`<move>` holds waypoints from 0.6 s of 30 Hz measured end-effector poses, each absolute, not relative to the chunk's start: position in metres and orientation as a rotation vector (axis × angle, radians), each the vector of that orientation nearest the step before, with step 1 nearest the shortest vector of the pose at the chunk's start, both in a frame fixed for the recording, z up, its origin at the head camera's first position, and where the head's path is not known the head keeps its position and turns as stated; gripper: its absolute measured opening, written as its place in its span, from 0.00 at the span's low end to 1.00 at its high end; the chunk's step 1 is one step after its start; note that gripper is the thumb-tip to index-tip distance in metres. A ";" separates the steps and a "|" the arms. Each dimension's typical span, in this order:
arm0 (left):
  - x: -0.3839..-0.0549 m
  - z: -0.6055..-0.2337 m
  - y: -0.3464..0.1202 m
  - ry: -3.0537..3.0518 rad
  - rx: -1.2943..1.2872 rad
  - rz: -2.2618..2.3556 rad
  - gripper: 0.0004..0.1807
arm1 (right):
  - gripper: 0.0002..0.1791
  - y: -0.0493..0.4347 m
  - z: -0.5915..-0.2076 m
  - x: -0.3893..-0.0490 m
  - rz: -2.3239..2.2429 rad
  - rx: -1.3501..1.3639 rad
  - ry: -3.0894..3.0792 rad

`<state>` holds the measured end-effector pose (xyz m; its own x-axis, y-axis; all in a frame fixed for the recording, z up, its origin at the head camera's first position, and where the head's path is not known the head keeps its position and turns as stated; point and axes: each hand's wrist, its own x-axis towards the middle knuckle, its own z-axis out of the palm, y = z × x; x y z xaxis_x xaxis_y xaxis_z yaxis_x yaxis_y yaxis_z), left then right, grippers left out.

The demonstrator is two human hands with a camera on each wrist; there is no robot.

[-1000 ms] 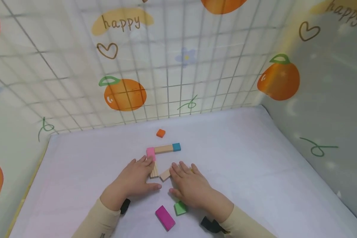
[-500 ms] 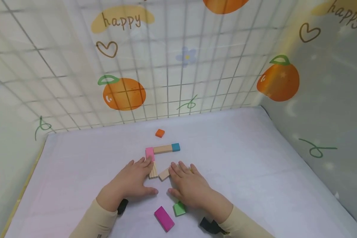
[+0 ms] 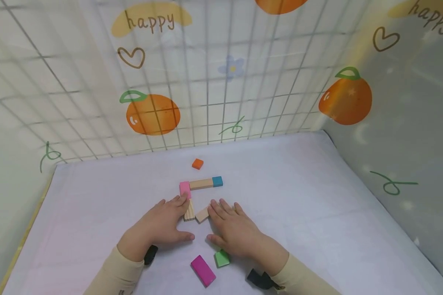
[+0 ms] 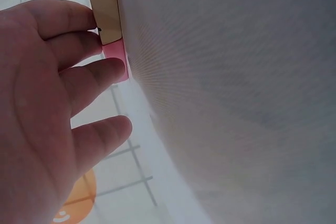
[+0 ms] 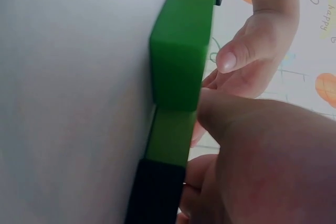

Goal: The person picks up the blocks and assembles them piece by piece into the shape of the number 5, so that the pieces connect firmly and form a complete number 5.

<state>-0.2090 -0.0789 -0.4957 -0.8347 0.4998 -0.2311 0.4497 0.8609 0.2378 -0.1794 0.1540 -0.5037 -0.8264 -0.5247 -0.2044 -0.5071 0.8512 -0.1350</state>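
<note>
Presently, we rest our left hand (image 3: 156,223), fingers loosely extended, against a pink rectangular block (image 3: 184,189) and a striped-grain wooden block (image 3: 189,211), without gripping either. Our right hand (image 3: 238,229), straight-fingered and grasping nothing, touches a pale wooden block (image 3: 202,214) and hides its far end. Beyond, a long plain wooden block (image 3: 201,184) links pink to a blue square block (image 3: 217,181); a small orange block (image 3: 197,164) lies farther. Nearer us on the white-covered table (image 3: 299,184), a green block (image 3: 222,258) crowds our right hand, near a magenta rectangular block (image 3: 203,271).
</note>
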 end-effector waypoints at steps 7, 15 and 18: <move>-0.209 -0.494 -0.079 2.756 0.714 0.248 0.54 | 0.44 0.155 -0.504 -0.180 -0.121 -0.794 2.784; -0.210 -0.496 -0.080 2.761 0.712 0.243 0.55 | 0.42 0.157 -0.498 -0.182 -0.159 -0.796 2.740; -0.210 -0.496 -0.080 2.758 0.719 0.242 0.54 | 0.42 0.158 -0.499 -0.182 -0.157 -0.797 2.734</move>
